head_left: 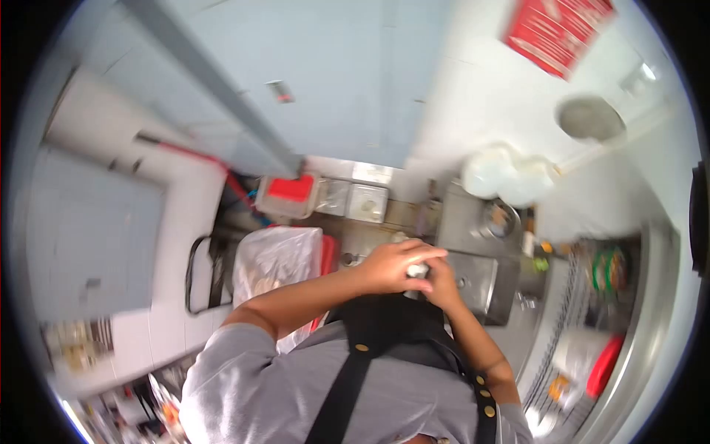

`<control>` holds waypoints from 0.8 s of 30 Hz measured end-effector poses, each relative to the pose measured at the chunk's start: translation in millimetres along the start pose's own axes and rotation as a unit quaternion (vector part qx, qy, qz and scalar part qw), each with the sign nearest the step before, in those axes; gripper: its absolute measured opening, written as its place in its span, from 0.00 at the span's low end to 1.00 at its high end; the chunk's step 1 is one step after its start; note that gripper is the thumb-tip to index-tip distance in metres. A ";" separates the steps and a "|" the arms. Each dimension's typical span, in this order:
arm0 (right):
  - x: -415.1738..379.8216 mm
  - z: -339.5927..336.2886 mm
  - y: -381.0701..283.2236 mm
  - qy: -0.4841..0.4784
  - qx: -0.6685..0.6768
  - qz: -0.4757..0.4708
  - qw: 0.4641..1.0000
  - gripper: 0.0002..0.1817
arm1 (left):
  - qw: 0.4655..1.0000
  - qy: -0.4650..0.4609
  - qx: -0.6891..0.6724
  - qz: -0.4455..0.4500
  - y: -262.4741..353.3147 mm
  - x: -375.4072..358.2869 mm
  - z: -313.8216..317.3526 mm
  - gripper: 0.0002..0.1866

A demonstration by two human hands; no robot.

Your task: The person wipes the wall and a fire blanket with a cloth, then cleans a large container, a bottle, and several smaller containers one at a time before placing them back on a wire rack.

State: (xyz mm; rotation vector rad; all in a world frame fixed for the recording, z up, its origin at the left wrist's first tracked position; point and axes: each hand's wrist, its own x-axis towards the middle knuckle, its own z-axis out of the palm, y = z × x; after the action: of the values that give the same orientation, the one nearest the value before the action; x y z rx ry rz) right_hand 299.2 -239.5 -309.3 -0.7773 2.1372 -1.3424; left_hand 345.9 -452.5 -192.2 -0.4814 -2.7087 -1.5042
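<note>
My left hand (392, 267) and my right hand (441, 284) meet in front of the black apron (396, 318). Between them a small white thing (418, 271) shows, mostly covered by the fingers; its kind cannot be made out. Left fingers curl over its top, while the right hand closes around its other side. Just to the right of the hands lies a metal sink basin (481, 285).
A bin lined with a clear plastic bag (277, 255) stands at left. Lidded containers (367, 203) line the back. A metal bowl (499, 219) sits on the steel counter, beside a wire rack (551, 348) at right. A red-handled pole (192, 154) leans at left.
</note>
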 end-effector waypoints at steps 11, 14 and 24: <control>17.4 31.4 33.6 -0.163 0.018 -0.077 0.983 0.28 | 0.998 0.019 -0.019 -0.061 25.4 -26.3 9.2 0.27; 16.5 12.4 -17.9 -0.118 -0.047 -0.067 0.990 0.21 | 0.986 0.078 0.055 -0.140 4.4 -73.4 -1.8 0.36; 25.6 13.9 -52.9 -0.182 0.273 -0.023 0.944 0.31 | 0.860 0.279 -0.395 -0.164 -82.8 -93.5 96.7 0.20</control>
State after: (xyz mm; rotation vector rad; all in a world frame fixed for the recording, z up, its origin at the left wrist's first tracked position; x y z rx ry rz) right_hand 300.9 -284.6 -269.2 -0.7677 1.3753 -1.5695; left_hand 426.5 -437.5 -327.2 0.4197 -1.7034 -2.3496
